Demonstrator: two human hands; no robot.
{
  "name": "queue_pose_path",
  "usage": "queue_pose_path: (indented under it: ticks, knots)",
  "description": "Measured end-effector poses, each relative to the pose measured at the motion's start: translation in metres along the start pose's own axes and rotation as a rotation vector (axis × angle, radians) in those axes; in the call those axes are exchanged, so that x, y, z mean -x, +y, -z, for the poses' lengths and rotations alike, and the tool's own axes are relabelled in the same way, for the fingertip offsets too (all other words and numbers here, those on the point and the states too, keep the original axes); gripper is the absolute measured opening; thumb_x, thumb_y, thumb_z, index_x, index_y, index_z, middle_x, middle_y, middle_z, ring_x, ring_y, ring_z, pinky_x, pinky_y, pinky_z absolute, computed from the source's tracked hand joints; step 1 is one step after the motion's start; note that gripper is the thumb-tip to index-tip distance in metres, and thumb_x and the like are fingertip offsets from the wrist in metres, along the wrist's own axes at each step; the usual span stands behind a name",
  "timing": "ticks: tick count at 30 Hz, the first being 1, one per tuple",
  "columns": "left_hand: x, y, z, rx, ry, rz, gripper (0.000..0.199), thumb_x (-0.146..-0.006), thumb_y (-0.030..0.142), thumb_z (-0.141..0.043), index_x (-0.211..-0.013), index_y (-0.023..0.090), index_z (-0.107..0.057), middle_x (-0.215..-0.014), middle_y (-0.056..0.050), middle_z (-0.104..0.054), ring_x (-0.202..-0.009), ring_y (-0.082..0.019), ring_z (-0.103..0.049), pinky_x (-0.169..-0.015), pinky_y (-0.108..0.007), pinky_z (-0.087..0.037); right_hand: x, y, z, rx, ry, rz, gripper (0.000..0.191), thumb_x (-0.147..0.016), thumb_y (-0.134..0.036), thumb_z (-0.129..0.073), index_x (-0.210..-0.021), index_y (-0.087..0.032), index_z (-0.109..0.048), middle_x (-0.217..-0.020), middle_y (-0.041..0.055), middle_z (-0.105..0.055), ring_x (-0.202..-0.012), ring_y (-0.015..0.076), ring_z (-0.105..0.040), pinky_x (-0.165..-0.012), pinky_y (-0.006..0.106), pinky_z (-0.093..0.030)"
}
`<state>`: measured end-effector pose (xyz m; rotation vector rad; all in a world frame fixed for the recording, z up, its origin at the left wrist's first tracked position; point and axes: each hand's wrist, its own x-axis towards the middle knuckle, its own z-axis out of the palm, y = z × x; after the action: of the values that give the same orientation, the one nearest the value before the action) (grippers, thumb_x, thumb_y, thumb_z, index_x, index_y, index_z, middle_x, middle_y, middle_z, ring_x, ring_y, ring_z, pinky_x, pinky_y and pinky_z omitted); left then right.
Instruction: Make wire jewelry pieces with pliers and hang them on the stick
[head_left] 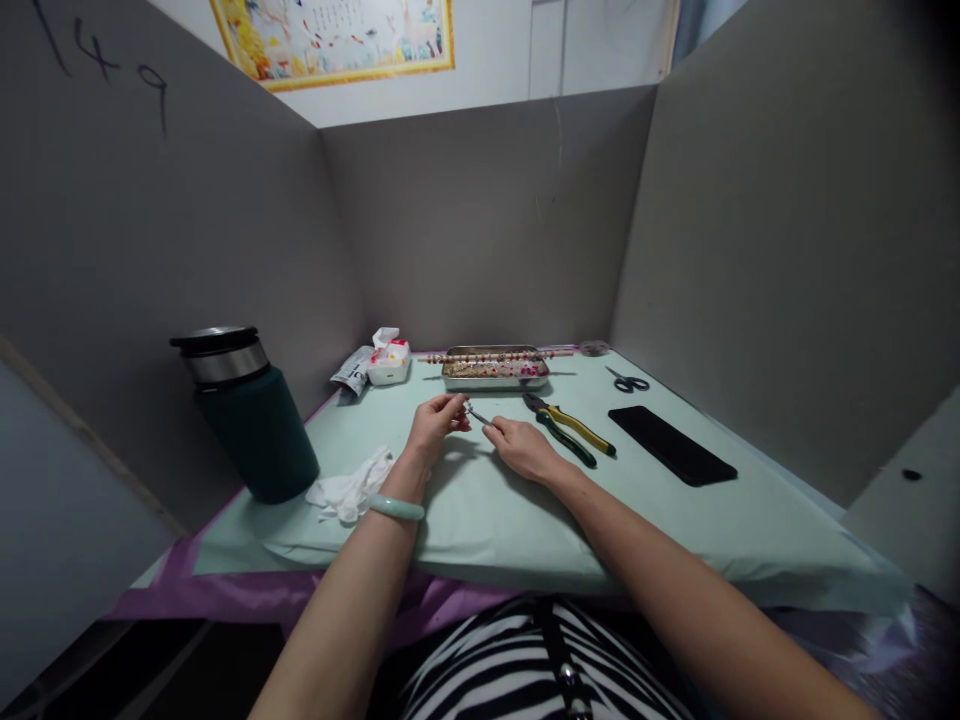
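Observation:
My left hand [437, 425] is closed in a pinch around a tiny, shiny ornament [468, 406], too small to make out in detail. A slim grey metal tool [479, 417], perhaps tweezers, is gripped in my right hand [520, 446], its tip touching or very close to the ornament. Both hands are above the middle of the pale green table cover [480, 520]. Behind them stands a metal tray [495, 382] of small beads, with a stick of red and gold beaded pieces lying across its rim. Pliers [574, 432] with green and yellow handles lie right of my right hand.
A dark green bottle [259, 430] stands at the left, beside crumpled white tissue [352, 487]. A tissue pack [389, 362] and a grey packet [352, 370] sit at the back left. Scissors [628, 381] and a black phone [671, 445] lie at the right. Grey partitions [487, 220] enclose the table.

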<state>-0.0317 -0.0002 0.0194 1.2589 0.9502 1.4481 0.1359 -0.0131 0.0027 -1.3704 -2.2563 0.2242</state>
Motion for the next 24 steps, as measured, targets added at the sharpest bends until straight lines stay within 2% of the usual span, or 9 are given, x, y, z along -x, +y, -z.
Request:
queue_pose_path:
  ticks: [5,11,17,24]
  knots:
    - [-0.0009,-0.0041,0.0031,0.021,-0.05,0.04,0.036,-0.064,0.044,-0.072,-0.074,0.01,-0.063,-0.062,-0.002,-0.056,-0.056,-0.011,-0.056,-0.057,-0.026,-0.049,0.0003,-0.0012,0.0027,-0.002,-0.005,-0.007,0.039,-0.094,-0.041,-0.029,-0.088,-0.018,-0.06,-0.084,0.007,-0.066,-0.074,0.0168,-0.055,-0.06,0.026,-0.024]
    - [0.0016,-0.0007,0.0042,0.11,-0.035,0.067,0.034,-0.066,0.04,-0.072,-0.078,0.009,-0.063,-0.065,-0.003,-0.059,-0.056,-0.01,-0.057,-0.059,-0.025,-0.05,0.0,-0.0028,0.0046,0.006,0.03,-0.012,0.037,-0.093,-0.041,-0.032,-0.084,-0.019,-0.061,-0.086,0.0061,-0.066,-0.076,0.0163,-0.055,-0.059,0.025,-0.023]
    - [0.0012,-0.0005,0.0042,0.189,-0.013,0.08,0.03,-0.066,0.034,-0.074,-0.079,0.009,-0.064,-0.072,-0.006,-0.064,-0.063,-0.013,-0.062,-0.065,-0.027,-0.052,-0.0007,-0.0012,0.0071,-0.123,0.089,-0.097,0.037,-0.092,-0.04,-0.033,-0.08,-0.019,-0.06,-0.075,0.0036,-0.065,-0.068,0.0146,-0.054,-0.057,0.024,-0.025]
    - [0.002,-0.0013,0.004,0.226,-0.065,0.07,0.03,-0.067,0.032,-0.074,-0.086,0.009,-0.067,-0.084,-0.01,-0.068,-0.076,-0.015,-0.064,-0.076,-0.03,-0.051,-0.0012,-0.006,0.0039,-0.253,0.058,-0.013,0.039,-0.09,-0.041,-0.036,-0.071,-0.018,-0.062,-0.066,0.0021,-0.063,-0.062,0.0131,-0.053,-0.057,0.022,-0.03]
